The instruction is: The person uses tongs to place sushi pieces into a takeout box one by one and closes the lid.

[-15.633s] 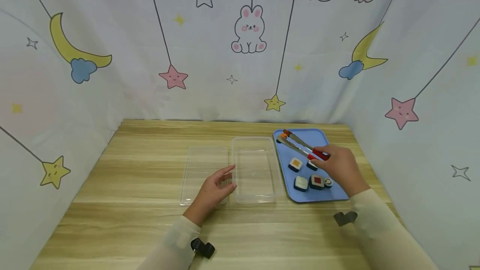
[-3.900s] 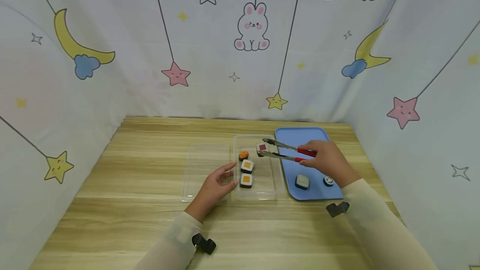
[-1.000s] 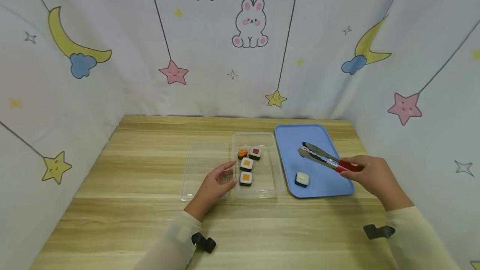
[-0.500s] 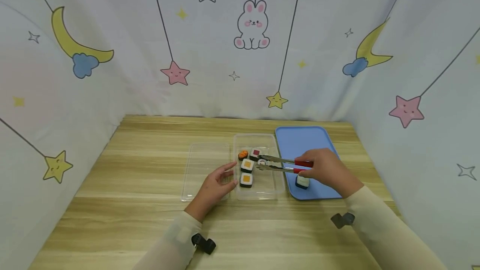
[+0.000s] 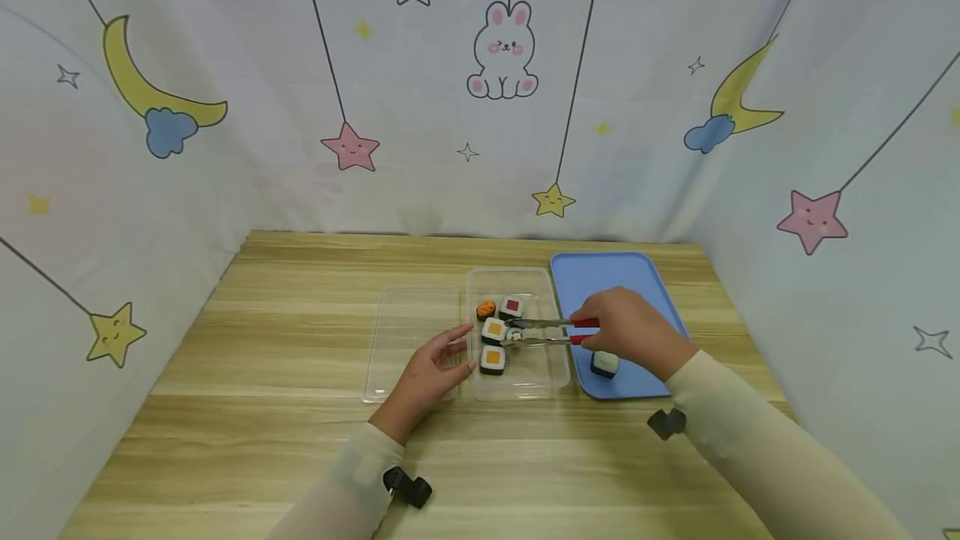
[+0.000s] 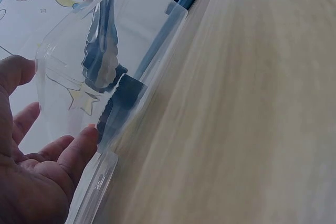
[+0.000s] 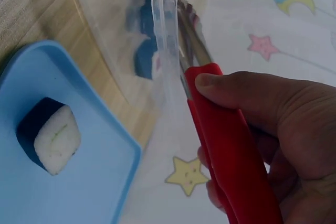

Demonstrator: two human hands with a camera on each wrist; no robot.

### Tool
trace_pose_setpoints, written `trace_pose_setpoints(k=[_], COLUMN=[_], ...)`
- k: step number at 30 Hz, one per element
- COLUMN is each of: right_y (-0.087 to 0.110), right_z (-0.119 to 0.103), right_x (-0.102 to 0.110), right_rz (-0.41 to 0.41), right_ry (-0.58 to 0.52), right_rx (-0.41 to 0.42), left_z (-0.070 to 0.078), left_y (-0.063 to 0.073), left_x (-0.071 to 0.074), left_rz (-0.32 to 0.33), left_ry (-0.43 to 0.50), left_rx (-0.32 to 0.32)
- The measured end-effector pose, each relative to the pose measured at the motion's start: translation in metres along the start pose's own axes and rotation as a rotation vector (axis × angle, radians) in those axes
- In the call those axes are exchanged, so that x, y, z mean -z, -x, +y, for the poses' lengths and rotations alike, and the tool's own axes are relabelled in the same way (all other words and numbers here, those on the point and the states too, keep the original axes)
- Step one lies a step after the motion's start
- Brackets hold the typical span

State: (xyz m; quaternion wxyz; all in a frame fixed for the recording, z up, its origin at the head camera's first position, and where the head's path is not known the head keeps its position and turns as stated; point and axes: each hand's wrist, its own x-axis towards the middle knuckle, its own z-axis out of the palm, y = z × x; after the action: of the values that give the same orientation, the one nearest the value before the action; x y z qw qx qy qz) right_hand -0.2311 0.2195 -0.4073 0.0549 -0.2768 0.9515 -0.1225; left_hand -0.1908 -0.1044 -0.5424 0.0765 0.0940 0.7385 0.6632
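Note:
My right hand (image 5: 633,327) grips the red handles of metal tongs (image 5: 584,323). The tips reach inside a clear plastic container (image 5: 536,373), around a small round sushi roll (image 5: 514,334). Beside it in the container are an orange-topped sushi piece (image 5: 486,308), a red-centred one (image 5: 512,307) and two yellow-centred ones (image 5: 493,330). My left hand (image 5: 427,377) touches the container's left wall with extended fingers (image 6: 81,148). One white-topped sushi piece (image 7: 58,135) sits on the blue tray (image 7: 100,182), under my right hand in the head view.
A clear lid (image 5: 412,332) lies flat left of the container, partly behind the left hand. The wooden table (image 5: 300,440) ends at a patterned cloth (image 5: 427,198) at the back and sides. The blue tray stands right against the container.
The tongs have carried the small round roll left from the tray into the container, lowering it beside the yellow-centred pieces. Earlier, the other pieces moved there too. My left hand has stayed put.

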Motion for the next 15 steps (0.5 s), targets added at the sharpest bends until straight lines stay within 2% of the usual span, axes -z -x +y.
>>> trace_pose_setpoints(k=[3,8,11,15], right_y=[0.0,0.007,0.018,0.044], right_z=[-0.002,0.003,0.012,0.03], right_x=[-0.001,-0.001,0.001,0.001], right_rz=[0.004,0.038,0.102,0.223], right_ry=[0.002,-0.054,-0.097,-0.139], right_rx=[0.0,-0.052,-0.074,-0.107], left_z=[-0.001,-0.002,-0.002,-0.001], left_y=[0.0,-0.001,-0.001,0.0], left_x=[0.0,0.0,0.0,0.0], left_rz=[-0.002,-0.002,0.0,0.004], left_ry=[0.0,-0.005,-0.014,-0.025], left_rx=[-0.004,-0.002,0.002,0.001])
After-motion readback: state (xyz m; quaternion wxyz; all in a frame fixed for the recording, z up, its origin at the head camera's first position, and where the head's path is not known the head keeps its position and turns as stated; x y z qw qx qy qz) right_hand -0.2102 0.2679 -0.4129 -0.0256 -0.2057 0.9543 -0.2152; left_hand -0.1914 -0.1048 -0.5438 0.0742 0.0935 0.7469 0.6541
